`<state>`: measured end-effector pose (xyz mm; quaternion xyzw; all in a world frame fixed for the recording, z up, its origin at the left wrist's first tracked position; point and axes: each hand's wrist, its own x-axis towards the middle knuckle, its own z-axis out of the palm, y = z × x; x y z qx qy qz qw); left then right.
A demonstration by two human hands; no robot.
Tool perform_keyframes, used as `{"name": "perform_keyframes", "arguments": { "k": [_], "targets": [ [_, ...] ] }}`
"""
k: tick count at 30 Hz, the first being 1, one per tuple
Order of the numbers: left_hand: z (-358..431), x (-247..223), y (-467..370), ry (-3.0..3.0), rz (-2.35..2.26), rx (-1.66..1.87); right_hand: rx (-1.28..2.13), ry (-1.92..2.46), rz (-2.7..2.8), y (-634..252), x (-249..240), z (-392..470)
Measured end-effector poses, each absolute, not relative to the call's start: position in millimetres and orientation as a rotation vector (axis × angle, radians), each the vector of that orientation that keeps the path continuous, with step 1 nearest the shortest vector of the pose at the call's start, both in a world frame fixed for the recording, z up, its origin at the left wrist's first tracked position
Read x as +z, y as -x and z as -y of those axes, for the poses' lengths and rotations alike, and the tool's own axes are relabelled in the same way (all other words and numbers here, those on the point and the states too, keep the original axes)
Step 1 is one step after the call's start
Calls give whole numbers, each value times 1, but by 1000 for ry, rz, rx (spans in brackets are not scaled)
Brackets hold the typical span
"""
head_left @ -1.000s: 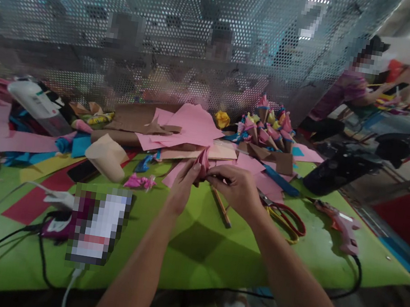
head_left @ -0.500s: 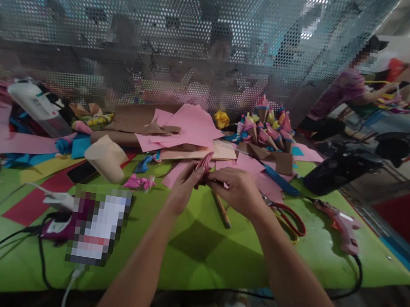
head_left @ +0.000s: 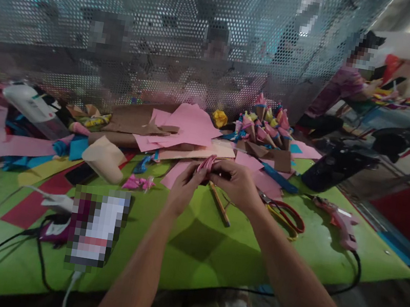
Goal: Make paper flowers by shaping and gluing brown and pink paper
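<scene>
Above the green table (head_left: 185,275), my left hand (head_left: 183,189) is closed round the base of a small pleated pink piece (head_left: 206,163), its layers fanned upward. My right hand (head_left: 234,181) has its thumb and fingers pinched at the right edge of the same piece. The fingers hide its lower part, and I cannot tell whether it is paper or thin foam. Just below the hands lies a yellow pencil (head_left: 220,205). To the right of my right hand rest scissors with red and yellow handles (head_left: 288,216).
Pink sheets (head_left: 192,125) and a cluster of small pink cones (head_left: 267,124) lie at the back. A pink glue gun (head_left: 343,225) and a dark bottle (head_left: 338,169) are at right. A phone (head_left: 97,230) with cables lies left. Another person (head_left: 335,91) sits beyond, near a perforated metal screen (head_left: 162,27).
My right hand has shifted slightly up and left against the pink piece, whose pleats now lean more to the right. My left hand keeps its hold. The view has moved slightly.
</scene>
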<state>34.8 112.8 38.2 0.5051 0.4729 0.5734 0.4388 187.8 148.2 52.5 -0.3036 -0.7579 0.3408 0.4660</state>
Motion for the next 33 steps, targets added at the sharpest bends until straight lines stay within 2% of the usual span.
{"name": "perform_keyframes", "arguments": {
  "k": [20, 33],
  "targets": [
    [-119, 22, -26, -1136, -1034, 1311, 661, 554, 2083, -197, 57, -153],
    [-121, 22, -23, -1173, -1074, 1379, 755, 616, 2047, -195, 56, -154]
  ]
}}
